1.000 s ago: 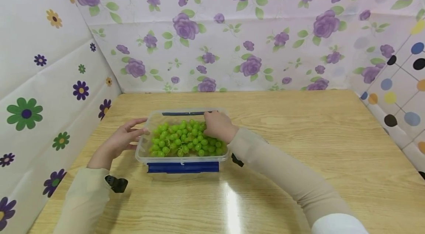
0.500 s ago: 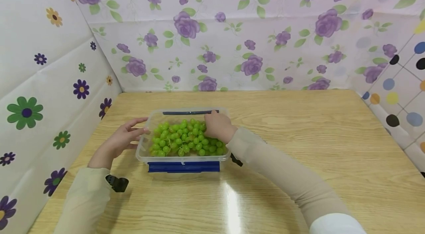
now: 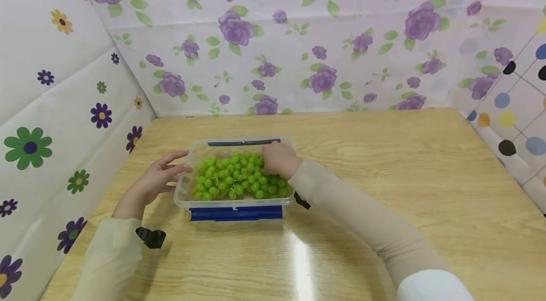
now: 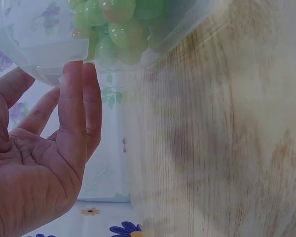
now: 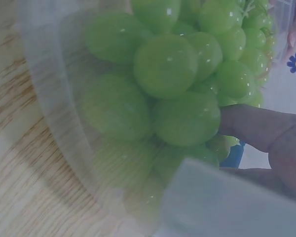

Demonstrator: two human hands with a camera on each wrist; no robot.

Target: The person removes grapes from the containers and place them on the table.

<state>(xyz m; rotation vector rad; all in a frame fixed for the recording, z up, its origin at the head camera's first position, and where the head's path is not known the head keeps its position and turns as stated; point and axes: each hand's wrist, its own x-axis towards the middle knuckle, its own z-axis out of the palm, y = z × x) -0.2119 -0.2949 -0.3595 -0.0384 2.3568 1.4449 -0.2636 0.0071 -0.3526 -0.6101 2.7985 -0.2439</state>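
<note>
A clear plastic food container [image 3: 183, 192] with blue side clips stands on the table, holding bunches of green grapes [image 3: 230, 177]. My left hand [image 3: 153, 182] is at its left end, fingers spread and fairly straight; in the left wrist view the fingertips [image 4: 71, 79] touch the container's wall. My right hand [image 3: 281, 159] reaches over the right side into the container, its fingers curled down among the grapes. In the right wrist view one finger [image 5: 254, 129] presses in behind a grape [image 5: 187, 118], with another finger below it. The fingertips are hidden by grapes.
The wooden table [image 3: 384, 159] extends to the right and in front of the container. A floral sheet [image 3: 324, 35] hangs behind it, with patterned sheets at the left and right sides. Dark camera mounts [image 3: 151, 238] are strapped at the wrists.
The head view has shifted slightly. Both hands, the container and the grapes stay practically where they were.
</note>
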